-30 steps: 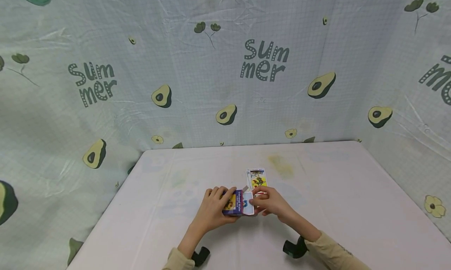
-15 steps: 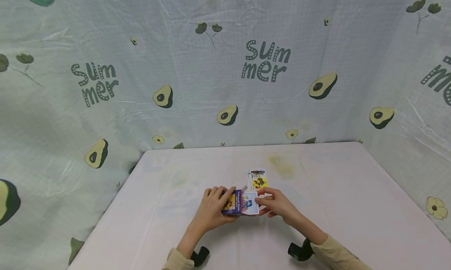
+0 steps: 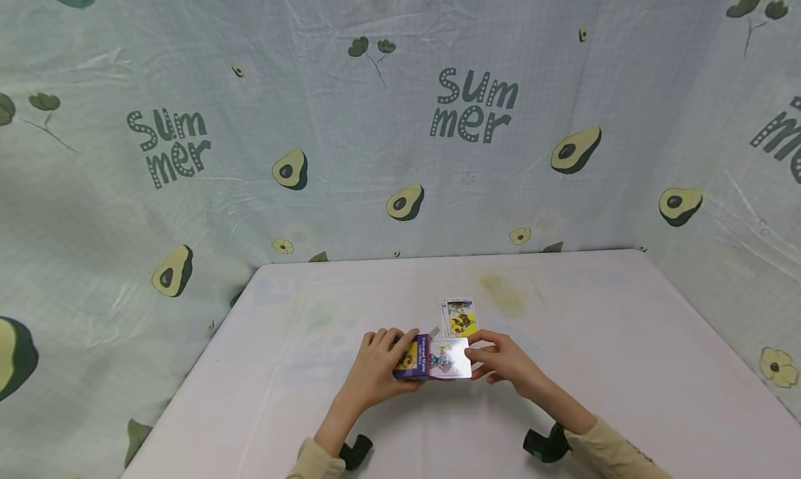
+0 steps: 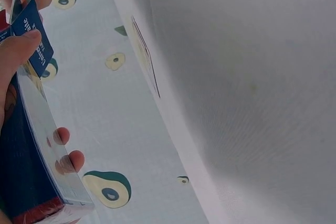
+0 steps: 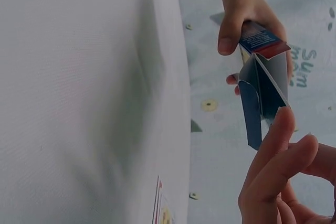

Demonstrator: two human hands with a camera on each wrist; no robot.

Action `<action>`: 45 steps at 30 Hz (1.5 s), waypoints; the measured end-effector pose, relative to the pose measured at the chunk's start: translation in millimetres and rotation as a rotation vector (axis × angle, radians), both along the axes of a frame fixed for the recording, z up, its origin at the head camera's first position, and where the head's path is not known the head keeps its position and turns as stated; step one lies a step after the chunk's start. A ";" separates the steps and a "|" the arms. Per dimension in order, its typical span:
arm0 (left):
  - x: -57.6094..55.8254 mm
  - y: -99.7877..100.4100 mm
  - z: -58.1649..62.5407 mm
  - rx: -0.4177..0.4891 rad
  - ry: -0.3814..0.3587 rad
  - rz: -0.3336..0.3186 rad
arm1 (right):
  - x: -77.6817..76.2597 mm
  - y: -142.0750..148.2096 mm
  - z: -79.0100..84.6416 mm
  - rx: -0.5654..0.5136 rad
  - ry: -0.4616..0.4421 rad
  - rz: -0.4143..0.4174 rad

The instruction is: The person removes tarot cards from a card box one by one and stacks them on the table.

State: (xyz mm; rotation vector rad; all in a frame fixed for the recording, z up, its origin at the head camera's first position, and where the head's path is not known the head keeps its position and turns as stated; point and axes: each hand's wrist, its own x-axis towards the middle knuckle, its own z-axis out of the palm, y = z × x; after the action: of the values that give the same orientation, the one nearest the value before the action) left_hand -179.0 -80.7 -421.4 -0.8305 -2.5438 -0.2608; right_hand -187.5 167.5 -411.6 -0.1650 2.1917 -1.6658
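**Picture Card [image 3: 449,359] Stuck Out of the Purple Box [image 3: 421,357]**

Left of the box came the left hand [image 3: 372,373], its fingers clamped round it — two fingertips even peeked past the edge in the left wrist view. The box itself was up off the white table [image 3: 281,395], "Universal Waite" lettered near its opening, flaps [image 5: 249,114] spread at that end. And out of the box's right end came the card, printed face up and shining! Just beyond the box, toward the printed cloth [image 3: 350,117] and slightly right, overlapping cards [image 3: 462,318] lay on the table, the top one bright yellow. Farthest right of the box — the right hand [image 3: 503,363], fingertips pinched on the card's outer edge.
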 end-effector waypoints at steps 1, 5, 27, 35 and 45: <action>0.1 -0.2 0.2 0.000 0.000 0.000 | -0.3 0.8 -0.4 -0.002 -0.005 -0.002; 0.2 -0.9 0.6 -0.001 -0.006 0.003 | -0.9 4.1 -0.2 -0.004 -0.025 -0.014; 0.9 -1.3 -0.4 -0.002 -0.001 0.002 | -2.9 23.4 0.7 0.035 -0.049 -0.052; 0.0 -1.0 -0.7 -0.015 -0.008 0.004 | -3.8 31.5 3.8 0.041 -0.047 -0.060; 0.6 -1.9 -0.2 0.000 -0.011 0.001 | -5.0 36.6 3.2 0.035 -0.054 -0.062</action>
State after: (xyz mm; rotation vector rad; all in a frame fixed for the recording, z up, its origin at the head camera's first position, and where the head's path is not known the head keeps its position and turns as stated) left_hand -178.4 -82.6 -421.6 -0.8298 -2.5548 -0.2656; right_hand -192.6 204.0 -408.4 -0.0429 2.2050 -1.6434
